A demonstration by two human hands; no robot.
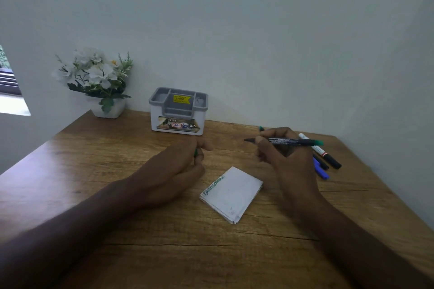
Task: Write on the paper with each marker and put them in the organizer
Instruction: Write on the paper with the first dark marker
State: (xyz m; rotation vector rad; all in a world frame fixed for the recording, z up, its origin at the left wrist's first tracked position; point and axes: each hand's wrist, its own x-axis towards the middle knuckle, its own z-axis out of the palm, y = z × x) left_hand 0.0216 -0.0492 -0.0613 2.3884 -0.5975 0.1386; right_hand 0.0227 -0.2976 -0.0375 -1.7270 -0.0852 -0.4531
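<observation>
A folded white paper [232, 192] with a green scribble along its upper left edge lies on the wooden table [94, 171]. My right hand [284, 150] grips a black marker with a green end [293, 141], uncapped, held level above the table with its tip pointing left. My left hand [173, 171] curls round a small green cap [195, 153], left of the paper. The grey-and-white organizer [178, 111] stands at the back against the wall, its compartments showing no markers.
Several more markers [324, 159], white, black and blue, lie at the right behind my right hand, and a green tip [261, 128] shows beyond my fingers. A white pot of white flowers [98, 82] stands at the back left.
</observation>
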